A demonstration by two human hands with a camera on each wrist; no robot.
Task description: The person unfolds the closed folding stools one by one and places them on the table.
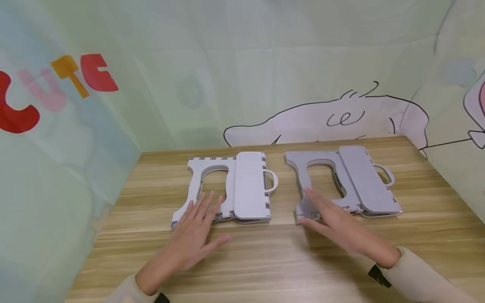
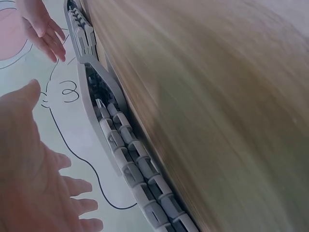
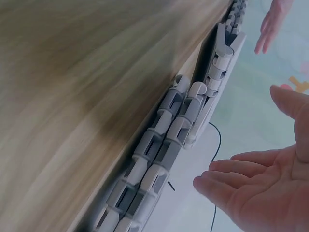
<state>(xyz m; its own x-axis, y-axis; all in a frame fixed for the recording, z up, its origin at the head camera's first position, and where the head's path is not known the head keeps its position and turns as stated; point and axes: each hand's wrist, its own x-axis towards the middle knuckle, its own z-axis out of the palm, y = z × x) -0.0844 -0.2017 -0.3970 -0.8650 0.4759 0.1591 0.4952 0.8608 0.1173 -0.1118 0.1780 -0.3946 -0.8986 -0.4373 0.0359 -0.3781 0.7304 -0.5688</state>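
Observation:
Two folded plastic step stools lie flat and side by side on a wooden table. The left stool (image 1: 253, 185) is white, with a looped carry handle on its right side; the right stool (image 1: 367, 181) looks greyer and has a similar handle. My left hand (image 1: 195, 235), fingers spread, is over the near edge of the left stool. Over the near left corner of the right stool is my right hand (image 1: 335, 223), its fingers extended. Both wrist views show the palms raised above the stools' hinged edges (image 2: 137, 169), apart from them. Neither hand holds anything.
The wooden table (image 1: 265, 261) runs back to a pale printed cloth (image 1: 265, 75) with a cartoon outline. Coloured letters (image 1: 99, 72) mark the cloth on the left. Dark straps (image 1: 379, 275) show at both cuffs.

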